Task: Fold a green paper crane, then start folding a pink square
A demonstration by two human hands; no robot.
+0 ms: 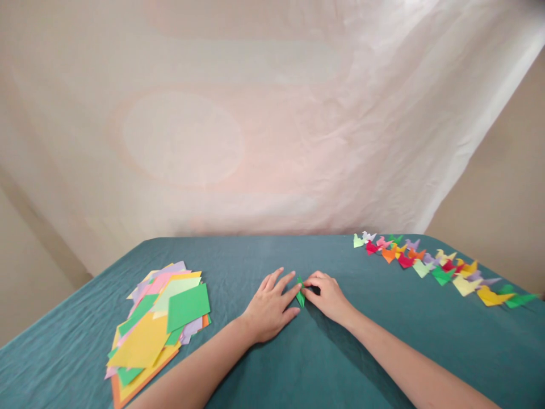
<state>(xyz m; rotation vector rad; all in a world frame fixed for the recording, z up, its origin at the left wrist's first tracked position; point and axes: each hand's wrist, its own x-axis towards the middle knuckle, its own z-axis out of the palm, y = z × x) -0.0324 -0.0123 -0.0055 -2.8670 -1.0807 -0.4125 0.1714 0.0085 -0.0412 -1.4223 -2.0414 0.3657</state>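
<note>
A small folded green paper piece [300,295] lies on the teal tablecloth [323,352] between my hands. My left hand [270,307] rests flat beside it with fingers stretched out, the fingertips touching the paper's left edge. My right hand [327,295] has its fingers curled and pinched against the paper's right side, pressing it down on the cloth.
A loose pile of coloured paper squares [157,324] lies at the left of the table. A row of several finished folded paper figures [438,267] runs along the far right edge. A pale cloth backdrop [255,130] hangs behind the table.
</note>
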